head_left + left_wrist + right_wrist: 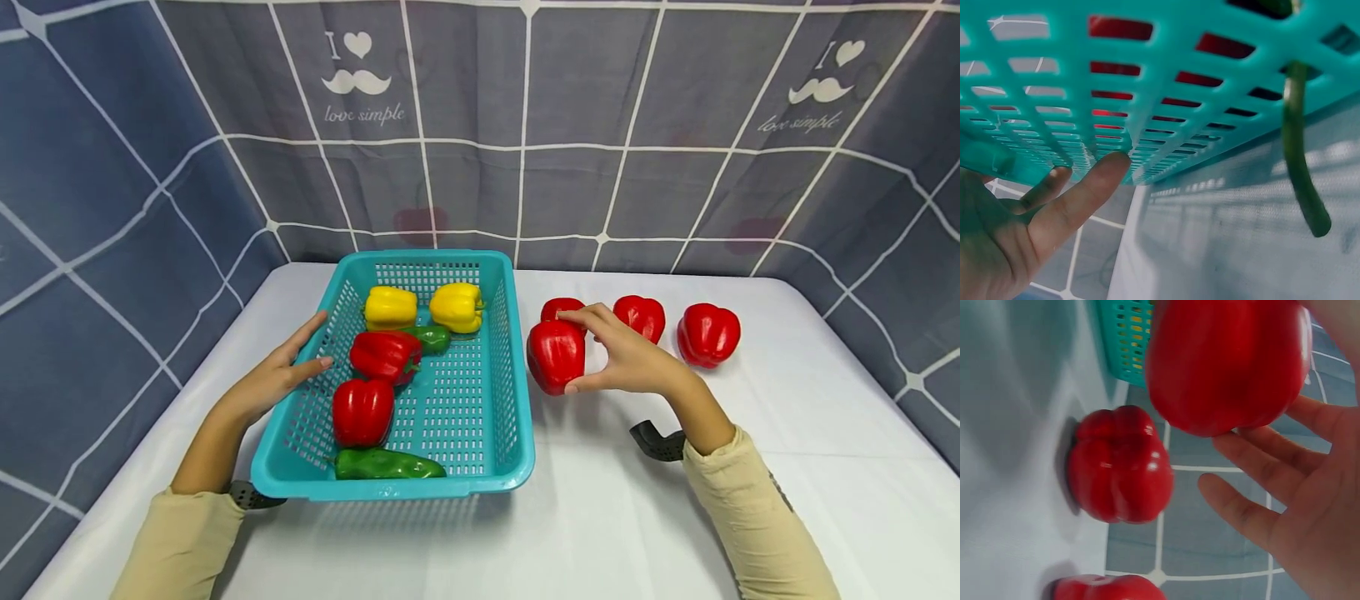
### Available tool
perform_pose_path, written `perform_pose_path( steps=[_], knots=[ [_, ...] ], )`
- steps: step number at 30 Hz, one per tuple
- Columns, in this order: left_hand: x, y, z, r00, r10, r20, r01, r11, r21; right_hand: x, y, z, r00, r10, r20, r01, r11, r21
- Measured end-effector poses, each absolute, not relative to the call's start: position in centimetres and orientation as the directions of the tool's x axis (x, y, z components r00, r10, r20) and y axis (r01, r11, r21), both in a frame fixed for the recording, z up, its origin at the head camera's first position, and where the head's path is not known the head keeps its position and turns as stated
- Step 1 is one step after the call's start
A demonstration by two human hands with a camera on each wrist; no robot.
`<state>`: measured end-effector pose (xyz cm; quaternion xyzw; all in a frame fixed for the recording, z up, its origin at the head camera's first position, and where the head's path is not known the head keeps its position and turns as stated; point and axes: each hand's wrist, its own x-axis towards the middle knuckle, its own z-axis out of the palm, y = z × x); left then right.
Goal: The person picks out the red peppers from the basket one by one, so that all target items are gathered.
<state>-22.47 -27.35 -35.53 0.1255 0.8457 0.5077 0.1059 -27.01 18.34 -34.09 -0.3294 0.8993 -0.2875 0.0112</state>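
Right hand [630, 358]: thumb and fingers parted to the width of a red bell pepper [553, 357], gripping it off the white-covered table [600, 517], just right of the turquoise plastic basket [390, 490]. Left hand [270, 383]: fingers spread, nearly straight, touching the basket's left side, gripping nothing. Basket contents: two red, two yellow bell peppers [390, 307], two green peppers [390, 465]. Three further red bell peppers [708, 335] rest on the table.

This looks like a makeshift booth, with grid-printed curtain [480, 100] on three sides of a white-clothed table [585, 525].
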Motion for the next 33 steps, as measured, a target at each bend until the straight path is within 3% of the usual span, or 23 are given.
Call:
perform_pose_path(
  steps=[10,33],
  knots=[
    [-22.3,-27.4,-35.4,-0.947,0.319,-0.047,0.108,0.454,0.885,-27.2,17.6,-35.5,-0.781,-0.624,0.02,-0.534,0.651,-0.54],
    [-22.4,-27.4,-35.4,-0.946,0.32,-0.05,0.102,0.441,0.892,-27.1,17.9,-36.0,-0.77,-0.63,-0.104,-0.479,0.678,-0.557]
  ],
)
